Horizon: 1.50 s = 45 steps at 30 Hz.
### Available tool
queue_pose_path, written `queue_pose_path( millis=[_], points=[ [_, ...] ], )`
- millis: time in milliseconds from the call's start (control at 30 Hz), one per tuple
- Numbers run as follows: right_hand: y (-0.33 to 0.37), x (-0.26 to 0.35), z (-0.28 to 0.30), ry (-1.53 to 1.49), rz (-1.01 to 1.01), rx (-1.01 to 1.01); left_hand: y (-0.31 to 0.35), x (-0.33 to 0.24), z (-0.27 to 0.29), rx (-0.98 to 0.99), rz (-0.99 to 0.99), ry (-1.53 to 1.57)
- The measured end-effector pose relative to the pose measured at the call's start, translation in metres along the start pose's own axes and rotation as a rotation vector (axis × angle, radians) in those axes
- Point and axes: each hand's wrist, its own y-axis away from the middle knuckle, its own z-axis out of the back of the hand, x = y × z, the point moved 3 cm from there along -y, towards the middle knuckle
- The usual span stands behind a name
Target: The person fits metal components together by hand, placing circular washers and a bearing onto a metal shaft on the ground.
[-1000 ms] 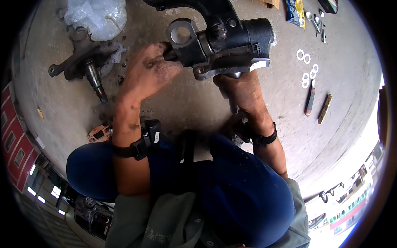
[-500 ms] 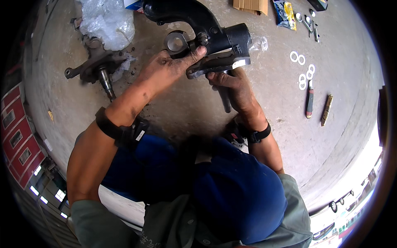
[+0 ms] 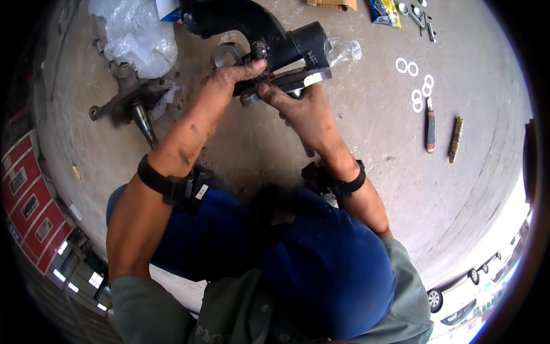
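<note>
A thick, curved black metal axle-like piece (image 3: 235, 14) ends in a wide cylinder (image 3: 312, 43). Close to its underside, both my hands grip a dark forked metal part (image 3: 295, 77) with a flat, bright-edged arm. My left hand (image 3: 232, 77) wraps the part's left side, its thumb pressed beside a round-headed bolt (image 3: 259, 50). A metal ring (image 3: 228, 55) stands out just beyond those fingers. My right hand (image 3: 303, 112) holds the part from below, thumb along its near edge; its other fingers are mostly hidden. A dark rod (image 3: 309, 150) shows under that hand.
On the floor at left lies a steering knuckle (image 3: 126, 94) with its spindle, beside clear plastic wrap (image 3: 137, 40). White rings (image 3: 401, 65), a red-and-black-handled tool (image 3: 430, 132) and a brown stick-like piece (image 3: 456, 139) lie at right. Small metal parts (image 3: 418, 16) are farther back.
The view has shifted, so the floor things appear farther left and higher. My right hand has turned, its thumb now farther left over the part's near edge. My left hand keeps its hold.
</note>
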Motion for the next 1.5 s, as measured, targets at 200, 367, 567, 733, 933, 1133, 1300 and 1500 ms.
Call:
queue_pose_path(
  millis=[200, 367, 567, 733, 933, 1133, 1300, 1500],
  points=[
    [-0.005, -0.002, -0.003, -0.044, 0.091, -0.057, 0.001, -0.006, -0.001, -0.042, 0.009, -0.091],
    [-0.007, -0.005, -0.004, -0.024, 0.179, -0.08, -0.007, -0.001, 0.003, -0.015, -0.047, -0.067],
    [0.003, 0.004, -0.005, 0.131, 0.064, -0.134, 0.012, -0.021, -0.003, 0.029, -0.047, -0.061],
    [-0.004, -0.004, -0.004, -0.026, 0.093, -0.069, -0.003, -0.002, 0.005, -0.134, -0.03, -0.135],
    [-0.001, -0.001, -0.001, 0.083, -0.017, -0.014, -0.005, 0.002, 0.006, -0.029, 0.028, -0.127],
    [-0.002, -0.004, 0.005, 0.067, 0.115, 0.11, -0.003, -0.001, 0.002, 0.008, -0.035, -0.128],
    [0.003, 0.002, 0.003, 0.187, -0.021, 0.091, -0.01, 0.005, 0.007, -0.046, 0.031, -0.17],
    [-0.005, -0.012, 0.002, 0.184, 0.06, -0.011, -0.007, 0.0, 0.004, -0.061, -0.015, -0.198]
  ],
)
